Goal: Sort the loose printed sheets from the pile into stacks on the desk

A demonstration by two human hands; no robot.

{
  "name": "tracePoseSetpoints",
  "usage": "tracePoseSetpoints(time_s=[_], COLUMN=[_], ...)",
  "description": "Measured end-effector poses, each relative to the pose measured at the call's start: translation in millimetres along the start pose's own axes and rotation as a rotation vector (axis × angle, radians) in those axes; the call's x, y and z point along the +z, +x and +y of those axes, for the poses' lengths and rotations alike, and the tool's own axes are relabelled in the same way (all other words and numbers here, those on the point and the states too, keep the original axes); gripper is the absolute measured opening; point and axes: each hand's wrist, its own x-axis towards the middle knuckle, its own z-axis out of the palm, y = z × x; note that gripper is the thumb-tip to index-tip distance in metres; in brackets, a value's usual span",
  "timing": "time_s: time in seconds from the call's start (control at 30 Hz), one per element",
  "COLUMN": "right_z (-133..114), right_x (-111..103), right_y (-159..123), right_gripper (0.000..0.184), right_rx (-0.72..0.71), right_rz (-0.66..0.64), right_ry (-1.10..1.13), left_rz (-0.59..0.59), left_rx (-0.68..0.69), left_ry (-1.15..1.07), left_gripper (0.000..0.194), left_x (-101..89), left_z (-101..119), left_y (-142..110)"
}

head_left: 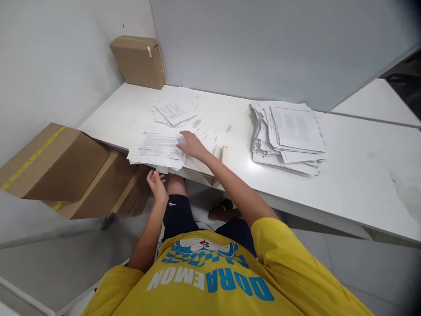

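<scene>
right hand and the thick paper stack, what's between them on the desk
Head view: a small pale block and grey marks lie between the right hand and the thick paper stack.

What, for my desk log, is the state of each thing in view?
Near papers: stacked, edges uneven, jutting past the desk edge
Back sheets: loosely overlapping, askew
Right pile: stacked, edges ragged
Corner box: closed, taped
Top side box: closed, taped
Right hand: open, touching near papers
Left hand: partly curled; grip unclear

The near papers are printed too small to read.
</scene>
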Motion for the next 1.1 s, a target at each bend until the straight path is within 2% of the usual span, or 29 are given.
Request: tracePoseSetpoints(time_s=[0.1,0.17,0.23,0.43,0.57,0.73,0.83,0.93,1.1], right_z=[-13.8,-21.0,-24.7,-11.1,4.8,15.0,12.6,5.3,-11.7], right_x=[7.1,7.4,6.2,-2.7,-15.3,-29.3,-33.2,-31.7,-21.4], right_y=[55.3,74.9,82.4,78.2,78.3,74.0,69.5,66.1,58.6], right_gripper=[0.074,0.079,0.075,0.041,0.031,0.03,0.03,0.04,0.055], right_rx=[0.153,0.264,0.328,0.306,0.327,0.413,0.497,0.532,0.483], right_rz=[-0.152,-0.236,-0.26,-0.144,-0.103,-0.094,-0.229,-0.346,-0.27], right_ry=[-0.131,-0.203,-0.244,-0.149,-0.144,-0.105,-0.048,-0.04,-0.14], left_rz=[-0.051,-0.082,-0.103,-0.096,-0.102,-0.076,-0.078,-0.109,-0.128], left_rx=[-0.021,-0.038,-0.06,-0.139,-0.202,-0.271,-0.319,-0.366,-0.37], left_ry=[-0.021,-0.026,-0.027,0.009,0.014,0.012,0.0,0.011,0.037], left_gripper=[0.036,0.037,0.037,0.036,0.041,0.043,0.043,0.046,0.048], left_x=[7.0,9.5,9.3,8.2,15.2,19.7,20.5,21.3,22.9], left_z=[17.4,25.4,29.4,31.5,32.5,34.1,36.6,39.5,43.1], left_y=[31.7,44.6,52.6,64.6,68.7,68.7,67.0,65.4,64.0])
